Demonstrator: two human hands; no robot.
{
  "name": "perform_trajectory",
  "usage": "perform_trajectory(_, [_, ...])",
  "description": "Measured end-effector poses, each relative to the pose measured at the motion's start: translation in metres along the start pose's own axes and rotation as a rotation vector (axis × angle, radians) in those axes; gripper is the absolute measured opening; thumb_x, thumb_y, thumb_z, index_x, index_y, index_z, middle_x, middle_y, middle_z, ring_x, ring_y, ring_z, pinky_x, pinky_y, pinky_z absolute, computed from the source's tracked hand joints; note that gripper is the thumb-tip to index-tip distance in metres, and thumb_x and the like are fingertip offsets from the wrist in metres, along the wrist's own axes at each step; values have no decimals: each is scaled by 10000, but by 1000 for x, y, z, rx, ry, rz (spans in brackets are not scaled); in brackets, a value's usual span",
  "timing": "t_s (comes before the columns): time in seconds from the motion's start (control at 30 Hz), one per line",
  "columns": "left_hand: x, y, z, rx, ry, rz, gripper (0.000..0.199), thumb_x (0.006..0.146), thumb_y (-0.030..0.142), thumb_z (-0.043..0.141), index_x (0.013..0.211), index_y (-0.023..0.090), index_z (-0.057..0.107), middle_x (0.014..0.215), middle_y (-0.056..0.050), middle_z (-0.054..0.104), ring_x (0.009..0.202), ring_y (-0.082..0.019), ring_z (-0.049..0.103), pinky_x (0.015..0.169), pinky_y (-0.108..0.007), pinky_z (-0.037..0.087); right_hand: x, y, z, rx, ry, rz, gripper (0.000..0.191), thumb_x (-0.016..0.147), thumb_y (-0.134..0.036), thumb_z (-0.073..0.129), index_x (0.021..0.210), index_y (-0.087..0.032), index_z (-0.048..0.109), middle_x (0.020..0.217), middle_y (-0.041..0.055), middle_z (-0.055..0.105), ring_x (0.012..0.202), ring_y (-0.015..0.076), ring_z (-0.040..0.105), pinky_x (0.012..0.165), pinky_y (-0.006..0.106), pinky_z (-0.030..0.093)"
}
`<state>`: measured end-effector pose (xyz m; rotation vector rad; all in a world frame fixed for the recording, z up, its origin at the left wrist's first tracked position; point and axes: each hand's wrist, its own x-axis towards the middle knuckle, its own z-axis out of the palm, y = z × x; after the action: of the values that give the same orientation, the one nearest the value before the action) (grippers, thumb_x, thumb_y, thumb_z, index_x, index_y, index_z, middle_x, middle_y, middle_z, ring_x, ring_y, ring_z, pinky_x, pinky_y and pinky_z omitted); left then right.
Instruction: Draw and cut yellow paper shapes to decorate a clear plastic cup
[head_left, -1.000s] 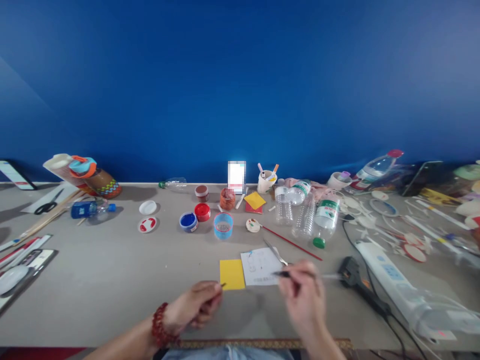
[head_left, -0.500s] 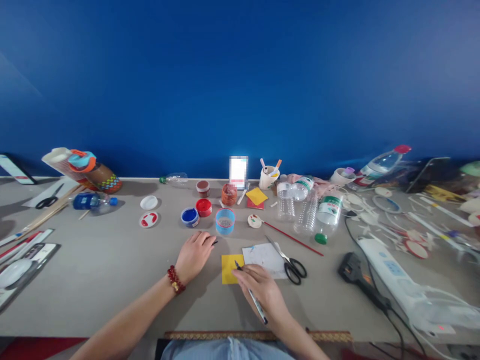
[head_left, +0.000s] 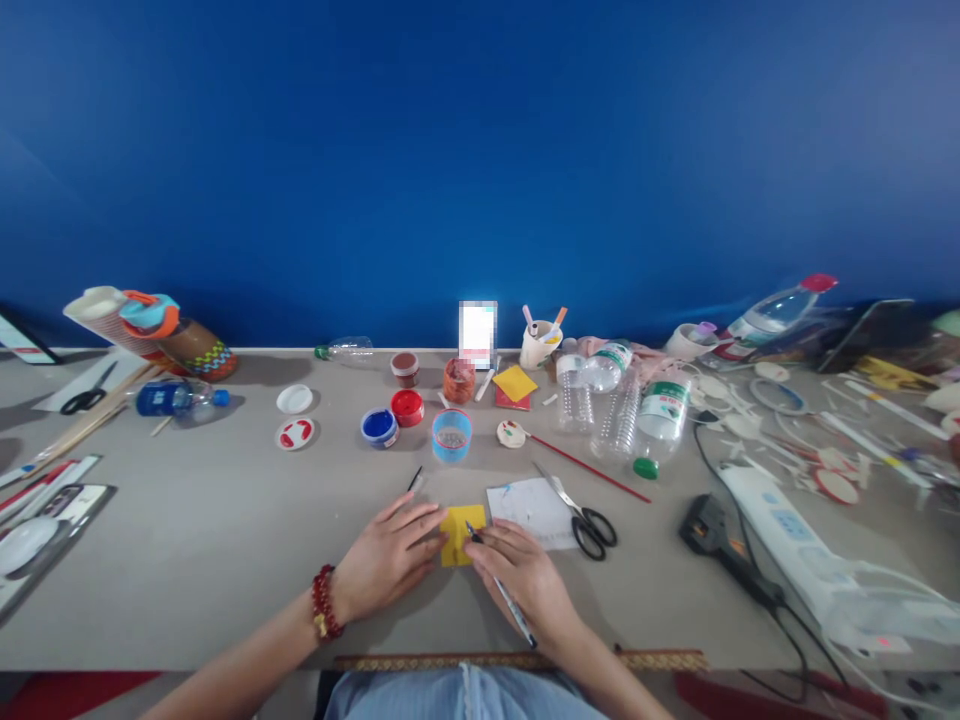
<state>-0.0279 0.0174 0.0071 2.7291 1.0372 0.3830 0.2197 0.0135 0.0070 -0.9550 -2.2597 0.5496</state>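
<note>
Marking yellow paper, apparently, near front edge of table: right hand pinching pen, left hand spread at paper's left edge; next stroke calls for steady paper.

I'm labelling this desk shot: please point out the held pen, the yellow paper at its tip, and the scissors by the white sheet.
Pen (head_left: 514, 610): head view, on its pale barrel.
Yellow paper (head_left: 456, 536): head view, on its bare face.
Scissors (head_left: 577, 511): head view, at the pivot.

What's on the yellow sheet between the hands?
Left hand overlaps its left edge; right hand holds a pen over the yellow sheet. That hand hides its lower right corner.
</note>
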Motion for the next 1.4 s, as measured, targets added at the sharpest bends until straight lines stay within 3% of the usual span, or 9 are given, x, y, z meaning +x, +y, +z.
perform_trajectory(0.13, [-3, -1, 0, -7, 32, -4, 306, 917, 204, 533, 1213, 249, 595, 1326, -68, 597, 1272, -225, 493, 1114, -490, 349, -2, -1, 0, 38, -10, 2, 277, 909, -113, 492, 1079, -261, 653, 948, 76, 730, 868, 226, 671, 916, 444, 481])
perform_trajectory(0.27, [-3, -1, 0, -15, 29, -19, 304, 915, 194, 533, 1201, 267, 609, 1330, -60, 591, 1272, -216, 490, 1134, -474, 316, -5, 0, -4, 148, 0, 72, 262, 914, -136, 489, 1088, -255, 645, 857, 60, 716, 759, 209, 635, 768, 366, 503])
perform_trajectory(0.43, [-4, -2, -1, 3, -6, -30, 301, 939, 221, 500, 1218, 276, 602, 1326, -52, 589, 1279, -204, 470, 1158, -466, 255, -6, 5, -1, 394, 144, 418, 148, 932, -211, 468, 1023, -216, 584, 685, 11, 628, 614, 173, 592, 597, 276, 475])
perform_trajectory(0.53, [-6, -2, 0, 32, 5, -14, 290, 949, 224, 485, 1206, 274, 609, 1326, -40, 586, 1284, -204, 457, 1162, -472, 235, -3, 4, 7, 527, 150, 547, 76, 928, -242, 474, 958, -213, 537, 691, -3, 613, 583, 150, 573, 543, 236, 454])
perform_trajectory(0.73, [-10, -2, 0, 51, 20, 1, 294, 947, 220, 492, 1211, 274, 609, 1304, -43, 588, 1274, -201, 451, 1156, -461, 259, 0, -3, 18, 401, 137, 507, 86, 895, -237, 498, 851, -203, 563, 693, 8, 600, 598, 152, 576, 542, 234, 440])
perform_trajectory(0.97, [-11, -3, 3, 44, 38, -7, 308, 944, 216, 505, 1227, 297, 599, 1304, -29, 584, 1269, -200, 450, 1143, -446, 275, 13, -5, 24, 334, 125, 436, 99, 873, -210, 510, 924, -200, 595, 753, 26, 659, 682, 173, 630, 599, 245, 471])
perform_trajectory(1.13, [-13, -4, 2, 40, 11, -14, 294, 952, 207, 493, 1208, 290, 612, 1321, -29, 576, 1287, -206, 439, 1143, -453, 270, 19, -9, 29, 269, 177, 393, 81, 818, -168, 531, 794, -199, 602, 677, 3, 616, 625, 157, 592, 571, 234, 437])
perform_trajectory(1.4, [-14, -11, -4, 6, -5, -27, 301, 946, 174, 479, 1181, 286, 628, 1317, -26, 584, 1281, -189, 451, 1138, -429, 289, 27, -6, 38, 332, 110, 455, 72, 836, -178, 517, 878, -207, 567, 704, -8, 632, 595, 136, 580, 561, 218, 435])
